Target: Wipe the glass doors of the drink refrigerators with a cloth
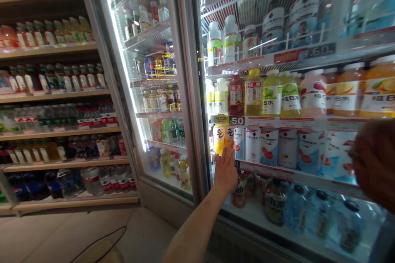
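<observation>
My left hand [226,168] reaches up and forward at the middle of the drinks cooler, back of the hand toward me. Its fingers are stretched out against or just before the glass, and nothing shows in them. Right by the fingertips stand yellow-orange drink containers [219,139], with white, blue and red cartons [268,146] beside them. At the right edge a dark, blurred, hand-like shape [372,164] covers part of the shelves. Whether it is my right hand, and what its fingers do, I cannot make out.
A metal door frame [187,70] divides the cooler. Bottled vitamin drinks [290,94] line the shelf above my hand; blue-tinted bottles [319,213] stand at the bottom. Wooden shelves [58,129] of bottles are to the left. A thin black cable [105,234] is near the floor.
</observation>
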### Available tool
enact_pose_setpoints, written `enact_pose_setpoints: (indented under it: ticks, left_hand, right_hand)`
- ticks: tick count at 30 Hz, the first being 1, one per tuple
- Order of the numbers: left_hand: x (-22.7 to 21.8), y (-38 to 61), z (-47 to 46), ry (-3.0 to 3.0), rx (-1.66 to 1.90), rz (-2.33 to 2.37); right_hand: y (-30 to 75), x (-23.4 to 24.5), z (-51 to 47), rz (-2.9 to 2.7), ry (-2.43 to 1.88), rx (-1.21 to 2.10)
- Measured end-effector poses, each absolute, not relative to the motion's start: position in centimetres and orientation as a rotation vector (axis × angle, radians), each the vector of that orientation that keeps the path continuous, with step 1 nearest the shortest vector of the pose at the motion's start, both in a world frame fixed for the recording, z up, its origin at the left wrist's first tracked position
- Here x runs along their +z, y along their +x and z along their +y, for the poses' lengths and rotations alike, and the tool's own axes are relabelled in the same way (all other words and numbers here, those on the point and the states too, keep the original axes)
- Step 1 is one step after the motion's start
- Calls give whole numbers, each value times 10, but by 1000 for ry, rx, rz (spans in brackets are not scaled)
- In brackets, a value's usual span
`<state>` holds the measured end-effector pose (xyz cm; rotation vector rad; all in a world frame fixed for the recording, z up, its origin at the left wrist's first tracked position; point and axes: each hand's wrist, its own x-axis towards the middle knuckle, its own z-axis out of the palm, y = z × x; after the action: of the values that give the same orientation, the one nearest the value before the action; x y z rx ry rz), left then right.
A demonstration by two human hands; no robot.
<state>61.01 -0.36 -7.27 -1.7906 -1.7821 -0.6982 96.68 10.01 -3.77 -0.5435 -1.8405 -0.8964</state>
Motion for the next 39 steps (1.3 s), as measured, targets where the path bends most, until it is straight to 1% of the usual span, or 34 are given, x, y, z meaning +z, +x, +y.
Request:
enact_pose_setpoints:
  ticks: [2,4,6,9,11,12,14,16,17,18,20,22,23,26,28,29,32,33,35,37,39]
  left_hand:
    - [-75,611,-6,-1804,-685,-1799]
    - [-75,613,-7,-1815,-681,-1831]
    - [-75,616,-6,-1810,-696,-1855]
    - [-77,619,-3,-1779,-735,-1850]
    - [-79,620,-4,-1772,-740,-1826]
    - [-80,619,-5,-1773,-732,-1809]
    - [-82,613,-6,-1766,-706,-1771]
    - [-84,603,-6,-1729,-691,-1734]
    - [-86,598,-5,-1718,-682,-1710]
    - [-87,593,-2,-1695,-682,-1699]
    - [-92,587,2,-1663,-682,-1671]
    - [-99,587,3,-1660,-675,-1626]
    - [-103,589,3,-1678,-665,-1590]
    - [-118,596,2,-1753,-628,-1474]
    - [-127,599,4,-1777,-624,-1457]
    - [-130,601,5,-1780,-633,-1467]
    - [-139,606,9,-1786,-698,-1501]
    - [-140,607,10,-1786,-725,-1503]
    - [-143,611,12,-1780,-774,-1500]
    - [-145,613,13,-1770,-798,-1486]
    - [-146,615,14,-1761,-799,-1457]
  right_hand:
    - [965,-79,99,-1941,-488,-875]
    - [961,-103,102,-2075,-373,-886]
    - [954,-100,108,-2103,-409,-883]
    - [935,-70,114,-1882,-648,-869]
    - [916,-65,110,-1783,-671,-926]
    - [906,-70,105,-1816,-615,-983]
    - [887,-84,97,-2135,-369,-1026]
    - [872,-91,93,-2398,-160,-964]
    - [866,-88,94,-2439,-144,-938]
    - [861,-82,96,-2408,-224,-912]
    - [854,-69,102,-2217,-516,-873]
    - [853,-69,104,-2107,-679,-863]
    - [856,-77,102,-2140,-665,-875]
    - [875,-113,93,-2434,-406,-918]
    - [896,-124,89,-2471,-389,-918]
    - [906,-122,88,-2389,-488,-913]
    - [929,-102,91,-1904,-913,-886]
    - [932,-99,92,-1785,-980,-887]
    - [932,-104,91,-1815,-904,-937]
    - [925,-120,89,-2113,-645,-989]
    - [910,-129,87,-2386,-475,-956]
